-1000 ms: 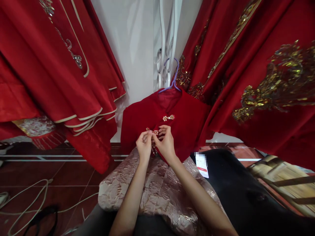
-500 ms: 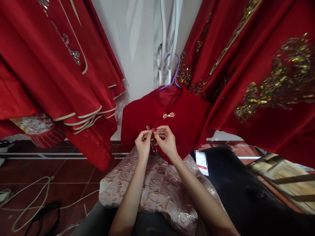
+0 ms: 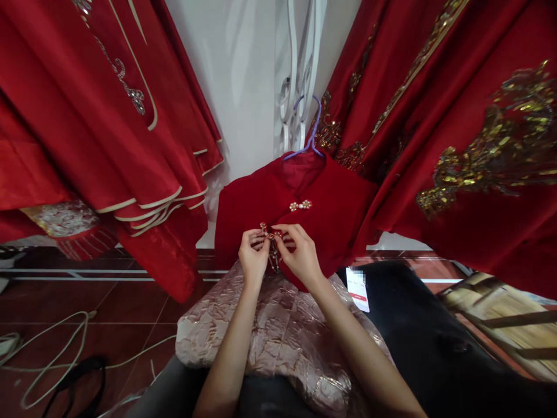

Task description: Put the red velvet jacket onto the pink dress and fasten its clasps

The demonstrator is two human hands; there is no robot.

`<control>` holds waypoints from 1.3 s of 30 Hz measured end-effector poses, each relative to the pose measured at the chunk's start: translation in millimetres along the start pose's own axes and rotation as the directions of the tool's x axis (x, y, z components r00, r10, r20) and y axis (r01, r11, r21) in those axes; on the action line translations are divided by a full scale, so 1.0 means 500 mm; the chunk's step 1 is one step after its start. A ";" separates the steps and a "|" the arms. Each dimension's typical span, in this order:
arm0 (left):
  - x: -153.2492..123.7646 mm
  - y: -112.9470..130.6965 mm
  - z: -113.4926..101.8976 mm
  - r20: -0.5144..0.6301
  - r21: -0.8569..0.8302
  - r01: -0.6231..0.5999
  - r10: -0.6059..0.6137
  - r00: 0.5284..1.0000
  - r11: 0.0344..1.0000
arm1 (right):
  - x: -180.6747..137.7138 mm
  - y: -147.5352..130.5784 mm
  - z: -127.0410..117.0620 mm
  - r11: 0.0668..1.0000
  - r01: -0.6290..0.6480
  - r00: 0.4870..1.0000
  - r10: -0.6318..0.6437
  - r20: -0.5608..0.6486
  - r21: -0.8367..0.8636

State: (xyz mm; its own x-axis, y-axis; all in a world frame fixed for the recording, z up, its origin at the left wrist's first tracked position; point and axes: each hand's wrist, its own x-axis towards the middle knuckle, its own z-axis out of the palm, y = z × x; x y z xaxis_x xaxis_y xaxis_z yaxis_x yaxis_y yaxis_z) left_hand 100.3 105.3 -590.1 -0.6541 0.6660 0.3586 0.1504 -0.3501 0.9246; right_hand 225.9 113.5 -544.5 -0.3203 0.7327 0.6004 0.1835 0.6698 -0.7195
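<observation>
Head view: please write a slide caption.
Left hand and right hand finger a beaded clasp on a red jacket.

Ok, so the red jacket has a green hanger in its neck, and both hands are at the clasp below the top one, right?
Not quite: the hanger is purple, not green, as the head view shows. The red jacket has it in its neck, and the left hand and right hand are at the clasp below the top one.
</observation>
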 end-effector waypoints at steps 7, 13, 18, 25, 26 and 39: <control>-0.005 0.011 0.009 -0.043 -0.050 -0.039 0.037 0.998 0.998 | 0.013 0.012 0.011 0.994 -0.042 0.999 0.043 0.005 -0.096; 0.001 0.009 0.005 -0.010 -0.203 0.086 -0.090 0.996 0.975 | 0.024 0.017 0.016 0.997 -0.031 0.999 0.032 0.016 -0.066; 0.002 0.006 0.010 -0.008 -0.272 0.145 -0.153 0.988 0.951 | 0.022 0.015 0.017 0.997 -0.033 0.999 0.035 0.028 -0.066; 0.005 0.011 0.005 0.029 -0.257 0.086 -0.081 0.996 0.963 | 0.032 0.023 0.027 0.991 -0.045 0.999 0.046 0.006 -0.125; 0.005 0.012 0.004 0.033 -0.248 0.072 -0.066 0.997 0.966 | 0.032 0.025 0.028 0.992 -0.042 0.999 0.042 -0.001 -0.120; 0.001 0.021 -0.002 0.011 -0.123 0.060 -0.059 0.998 0.991 | 0.039 0.038 0.036 0.997 -0.032 0.999 0.030 -0.035 -0.071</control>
State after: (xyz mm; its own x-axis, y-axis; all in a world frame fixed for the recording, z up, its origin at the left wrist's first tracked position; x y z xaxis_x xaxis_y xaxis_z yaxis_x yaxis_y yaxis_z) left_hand 100.8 101.2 -580.2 -0.6533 0.6929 0.3051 0.0188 -0.3880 0.9215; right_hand 206.3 138.2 -552.9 -0.2815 0.7561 0.5908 0.2589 0.6527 -0.7120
